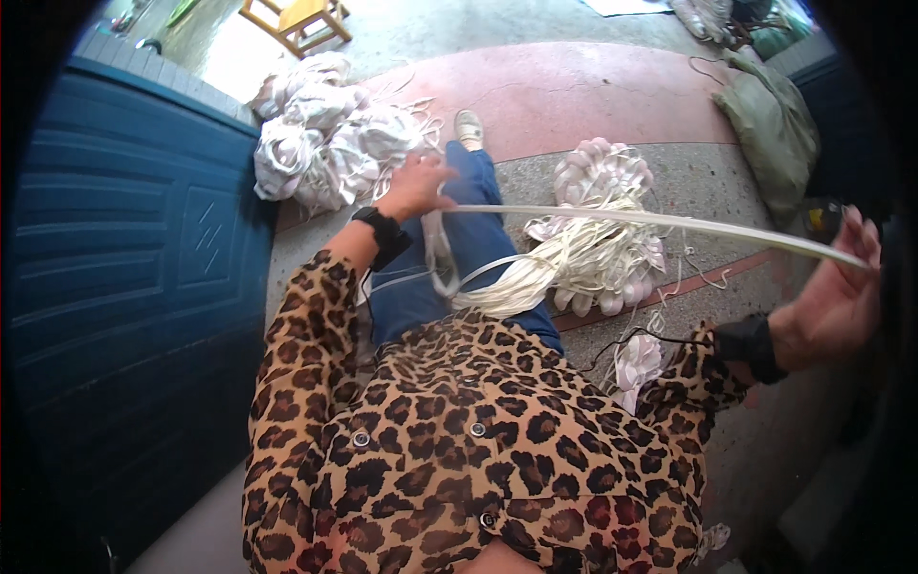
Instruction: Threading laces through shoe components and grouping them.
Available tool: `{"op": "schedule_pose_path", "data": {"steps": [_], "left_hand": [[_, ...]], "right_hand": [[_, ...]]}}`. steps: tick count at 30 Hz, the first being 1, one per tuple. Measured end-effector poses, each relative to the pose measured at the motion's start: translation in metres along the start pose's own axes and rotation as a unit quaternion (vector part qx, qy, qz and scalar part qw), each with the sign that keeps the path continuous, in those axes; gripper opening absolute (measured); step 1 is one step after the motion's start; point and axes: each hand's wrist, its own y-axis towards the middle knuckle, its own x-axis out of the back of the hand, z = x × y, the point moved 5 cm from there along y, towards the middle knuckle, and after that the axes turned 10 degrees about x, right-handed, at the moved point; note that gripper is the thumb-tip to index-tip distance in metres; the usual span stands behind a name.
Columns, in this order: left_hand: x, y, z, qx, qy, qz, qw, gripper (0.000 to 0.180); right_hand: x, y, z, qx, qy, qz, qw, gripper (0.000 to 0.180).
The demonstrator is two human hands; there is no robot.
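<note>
Left grip (418,187): blurred, closed on your white strip (612,215);
Right grip (830,292): pinching it too;
White strip: stretched between your grips, crossing above the bundle (607,263);
White pile (330,134): just beyond your left grip;
Sack (770,124): beyond your right grip

Strap (660,219) looked like smooth flat textile, slight sheen. Cords (512,289) were soft textile, matt to faintly satiny. Left heap (330,105) looked like thin crumpled cloth, glossy in spots. Right pile (598,172) was similar, softly folded. Trousers (473,234) were matt, denim-like. Shirt (564,430) was smooth printed cloth; buttons (478,430) looked hard and shiny, plastic or metal unclear. Wristbands (751,346) looked matt. Door (96,230) had a smooth, low-sheen painted finish. Chair (304,13) was smooth wood. Sack (765,120) was dull, creased cloth or plastic. Floor (708,177) was speckled, stone-like, mostly matt.
</note>
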Motion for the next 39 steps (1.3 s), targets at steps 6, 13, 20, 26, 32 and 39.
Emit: {"op": "schedule_pose_path", "data": {"steps": [6, 13, 20, 26, 32, 39], "left_hand": [[0.043, -0.006, -0.056, -0.160, -0.234, 0.214, 0.935, 0.032], [0.148, -0.090, 0.255, 0.132, -0.818, -0.090, 0.552, 0.020], [0.049, -0.234, 0.383, 0.496, -0.593, -0.268, 0.575, 0.019], [-0.080, -0.111, 0.144, 0.382, -0.602, -0.003, 0.702, 0.017], [-0.129, -0.092, 0.007, 0.185, -0.258, -0.083, 0.945, 0.016], [-0.132, -0.067, -0.015, 0.044, 0.012, -0.049, 0.998, 0.012]], "right_hand": [[0.003, 0.006, -0.067, -0.083, 0.100, -0.074, 0.989, 0.020], [0.241, -0.156, -0.192, -0.320, 0.058, -0.313, 0.893, 0.016], [-0.019, -0.338, -0.282, -0.521, 0.012, 0.025, 0.853, 0.016], [-0.277, -0.406, -0.231, -0.329, -0.171, 0.498, 0.784, 0.029], [-0.300, -0.431, -0.238, -0.199, -0.242, 0.526, 0.791, 0.026], [-0.299, -0.427, -0.250, -0.215, -0.237, 0.529, 0.786, 0.026]]}}
